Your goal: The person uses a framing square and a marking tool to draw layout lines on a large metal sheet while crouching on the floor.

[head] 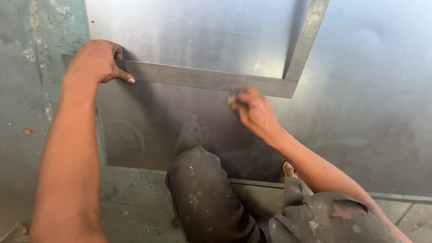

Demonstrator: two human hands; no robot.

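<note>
Your left hand (96, 60) presses flat on the long arm of the steel square (207, 80), fingers spread, thumb on its lower edge. The square lies on the metal sheet (189, 31). Your right hand (254, 110), fingers pinched around a small marking tool (231, 100), sits just below the square's edge.

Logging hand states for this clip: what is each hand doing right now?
Left hand: open, pressing flat on the metal square.
Right hand: closed on a small marking tool against the square's edge, over the metal sheet.
</note>
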